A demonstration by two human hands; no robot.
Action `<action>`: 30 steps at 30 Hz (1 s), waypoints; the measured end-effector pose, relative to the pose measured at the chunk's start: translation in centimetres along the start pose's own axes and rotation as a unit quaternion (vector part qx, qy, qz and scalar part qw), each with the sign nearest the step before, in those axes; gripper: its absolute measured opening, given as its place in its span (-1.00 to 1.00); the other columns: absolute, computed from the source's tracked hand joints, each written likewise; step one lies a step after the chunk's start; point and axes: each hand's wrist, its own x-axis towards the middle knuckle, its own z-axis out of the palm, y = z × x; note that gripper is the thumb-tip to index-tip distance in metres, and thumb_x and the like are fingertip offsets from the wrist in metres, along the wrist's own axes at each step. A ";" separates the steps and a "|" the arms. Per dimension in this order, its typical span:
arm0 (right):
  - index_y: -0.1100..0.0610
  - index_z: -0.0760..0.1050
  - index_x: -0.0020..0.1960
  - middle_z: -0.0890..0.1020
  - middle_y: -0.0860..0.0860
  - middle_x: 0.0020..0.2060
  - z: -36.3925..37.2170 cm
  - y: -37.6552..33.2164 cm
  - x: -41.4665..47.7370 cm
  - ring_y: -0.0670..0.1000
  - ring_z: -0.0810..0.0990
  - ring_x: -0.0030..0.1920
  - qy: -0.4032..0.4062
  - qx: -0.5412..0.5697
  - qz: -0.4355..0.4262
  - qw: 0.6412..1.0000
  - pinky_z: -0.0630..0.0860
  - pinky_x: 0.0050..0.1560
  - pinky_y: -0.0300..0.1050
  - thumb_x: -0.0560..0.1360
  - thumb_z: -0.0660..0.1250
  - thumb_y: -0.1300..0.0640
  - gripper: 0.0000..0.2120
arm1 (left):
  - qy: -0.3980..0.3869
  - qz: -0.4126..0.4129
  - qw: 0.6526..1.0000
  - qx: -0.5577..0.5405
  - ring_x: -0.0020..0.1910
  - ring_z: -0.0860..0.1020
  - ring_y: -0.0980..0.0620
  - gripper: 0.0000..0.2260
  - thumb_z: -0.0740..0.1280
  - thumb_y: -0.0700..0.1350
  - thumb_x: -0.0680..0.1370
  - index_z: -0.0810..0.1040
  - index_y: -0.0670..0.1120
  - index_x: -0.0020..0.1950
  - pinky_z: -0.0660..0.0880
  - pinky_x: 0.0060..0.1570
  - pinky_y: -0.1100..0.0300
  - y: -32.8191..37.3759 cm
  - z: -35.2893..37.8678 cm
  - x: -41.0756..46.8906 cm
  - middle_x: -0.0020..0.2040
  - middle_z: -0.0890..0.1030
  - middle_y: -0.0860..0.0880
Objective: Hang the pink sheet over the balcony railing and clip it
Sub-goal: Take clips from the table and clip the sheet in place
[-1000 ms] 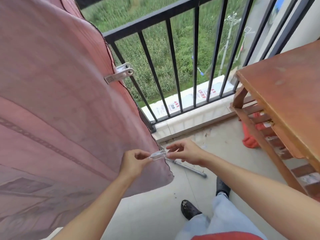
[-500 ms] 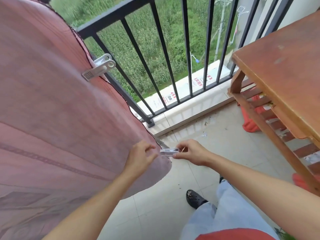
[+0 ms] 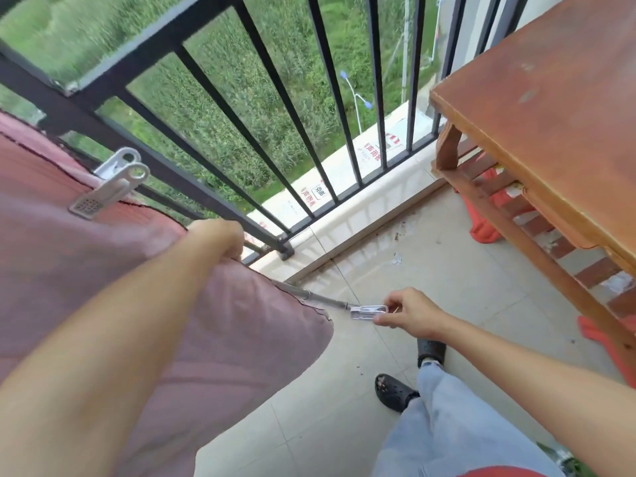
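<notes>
On sheet (image 3: 86, 270): one clip (image 3: 110, 184); right hand (image 3: 409, 313): second clip (image 3: 368, 310).

Dusty-pink ribbed fabric sheet (image 3: 51, 253); black metal-bar railing (image 3: 113, 134); pale grey plastic clip (image 3: 110, 184), grid-patterned tip; reddish-brown wooden table (image 3: 550, 98).

The pink sheet (image 3: 86, 277) hangs in soft folds at 9 o'clock, against the black railing (image 3: 148, 49). A grey clip (image 3: 110, 185) bites its upper edge at 10 o'clock. A clear clip (image 3: 368, 310), pinched by the right hand (image 3: 409, 313), lies level just 3 o'clock of the sheet's lower corner, not touching it.
</notes>
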 end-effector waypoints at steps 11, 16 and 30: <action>0.19 0.60 -0.20 0.62 0.06 -0.38 -2.6 -2.8 3.2 -0.05 0.48 -0.39 -0.007 0.004 -0.009 1.000 0.34 -0.31 -0.12 0.36 0.53 -0.07 -0.68 | -0.176 0.018 0.983 -0.058 -0.23 0.61 -0.05 -0.72 0.50 0.14 0.35 0.56 -0.04 -0.28 0.58 0.02 0.00 -0.4 -1.5 1.0 -0.29 0.64 0.03; 0.15 0.60 -0.24 0.63 0.06 -0.38 -2.9 -4.0 4.1 -0.03 0.49 -0.38 -0.019 0.007 -0.011 1.000 0.34 -0.30 -0.11 0.33 0.54 -0.10 -0.69 | -0.158 0.003 0.985 -0.074 -0.08 0.57 -0.08 -0.70 0.40 0.04 0.51 0.59 -0.16 0.09 0.52 0.00 0.08 -0.2 -1.2 0.5 0.11 0.63 -0.07; 0.09 0.62 -0.27 0.67 0.04 -0.40 -5.2 -3.7 3.8 0.07 0.65 -0.29 0.009 -0.001 -0.017 1.000 0.49 -0.22 -0.07 0.38 0.53 -0.08 -0.76 | 0.140 0.137 0.980 -0.039 -0.32 0.41 -0.07 -0.81 0.22 -0.27 0.47 0.28 -0.08 -0.29 0.34 -0.20 0.07 3.0 3.5 -2.9 -0.27 0.43 -0.06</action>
